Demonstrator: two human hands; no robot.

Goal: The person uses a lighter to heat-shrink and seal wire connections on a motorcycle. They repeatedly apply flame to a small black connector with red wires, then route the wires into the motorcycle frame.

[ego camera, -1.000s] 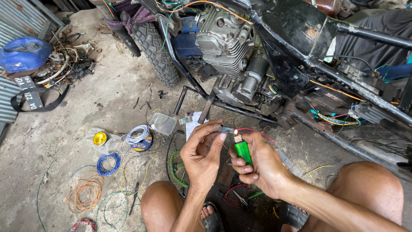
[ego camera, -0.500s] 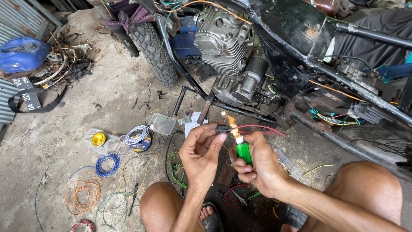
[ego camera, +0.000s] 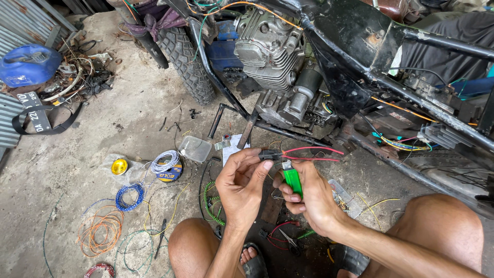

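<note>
At the bottom of the frame, between the person's bent knees, both hands meet over the concrete floor (ego camera: 103, 128). The left hand (ego camera: 242, 188) pinches a small black connector (ego camera: 269, 154) between thumb and fingertips, and two red wires (ego camera: 314, 153) run from it toward the right. The right hand (ego camera: 311, 198) is wrapped around a green lighter (ego camera: 292, 180), held upright just below and to the right of the connector, its metal head close to the wire ends. No flame shows at the lighter's head. So the joint looks only partly dealt with: connector and wires are together in hand, but whether the heating is finished I cannot tell, and the red wires hang free, not led to anything on the machine.

Just under the hands lie a pair of small pliers (ego camera: 289, 242) and loose red wire. Left of centre sit a green coiled cable (ego camera: 208, 201), a roll of tape with white wire (ego camera: 165, 166), a blue wire coil (ego camera: 129, 195), an orange wire coil (ego camera: 100, 231) and a yellow round tin (ego camera: 119, 166).

Farther up, the stripped motorcycle frame (ego camera: 360, 46) fills the upper right, with its engine (ego camera: 270, 56) exposed and many coloured wires dangling unconnected. A knobby tyre (ego camera: 188, 56) stands at upper centre, and a blue helmet (ego camera: 28, 64) rests at the upper left.
</note>
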